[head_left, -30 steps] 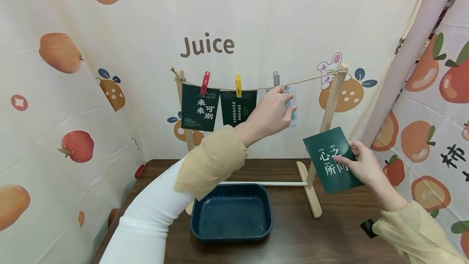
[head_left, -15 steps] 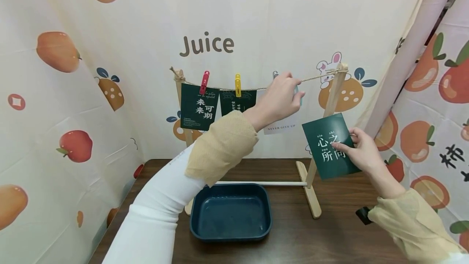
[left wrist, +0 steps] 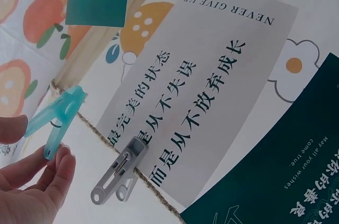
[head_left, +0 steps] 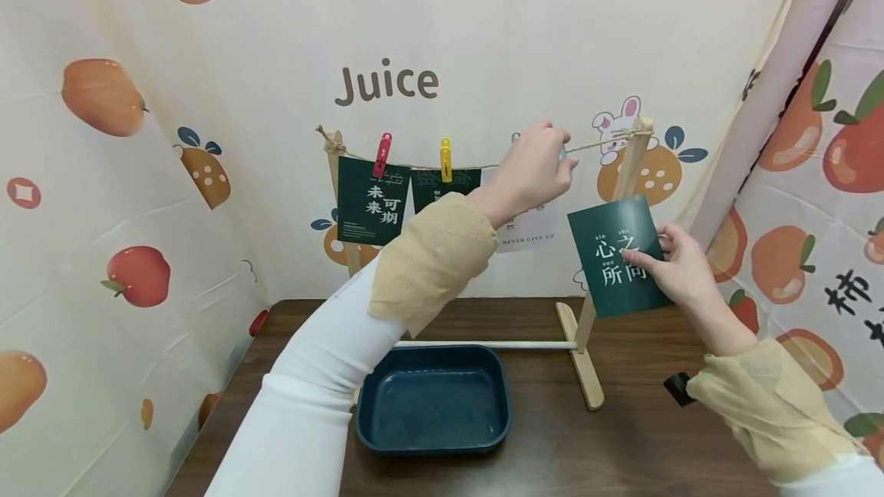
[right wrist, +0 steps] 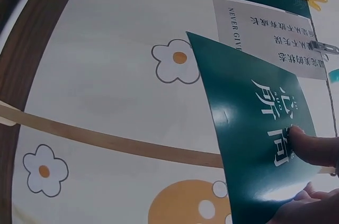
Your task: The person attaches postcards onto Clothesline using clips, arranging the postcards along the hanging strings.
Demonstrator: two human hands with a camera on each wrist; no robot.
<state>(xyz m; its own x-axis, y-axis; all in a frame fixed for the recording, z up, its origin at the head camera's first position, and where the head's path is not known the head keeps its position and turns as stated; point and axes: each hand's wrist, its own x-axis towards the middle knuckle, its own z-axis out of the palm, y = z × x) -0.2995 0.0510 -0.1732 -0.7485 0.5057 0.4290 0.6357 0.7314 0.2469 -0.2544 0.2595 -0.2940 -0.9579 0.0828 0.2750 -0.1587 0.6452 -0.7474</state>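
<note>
My left hand (head_left: 530, 169) pinches a teal clothespin (left wrist: 64, 108) by its handles, with the clip's nose right at the twine (left wrist: 94, 130). Beside it, a grey clothespin (left wrist: 121, 170) fastens a pale card (left wrist: 222, 65) reading "NEVER GIVE UP" to the line. In the head view my left hand covers the top of that card. My right hand (head_left: 685, 265) grips a dark green card (head_left: 594, 255) with white characters at its right edge, thumb on the front. This card is upright, slightly tilted, below the line and in front of the right wooden post (head_left: 630, 163).
Farther left on the twine, a red clothespin (head_left: 382, 156) and a yellow clothespin (head_left: 446, 159) hold two dark green cards. A dark blue basin (head_left: 432, 443) stands on the brown table (head_left: 552, 451), before the rack's white crossbar (head_left: 511, 345). Fruit-printed curtains surround the table.
The left hand has moved right along the twine, past the grey clothespin, bringing the teal clothespin with it. The right hand has raised the green card toward the line.
</note>
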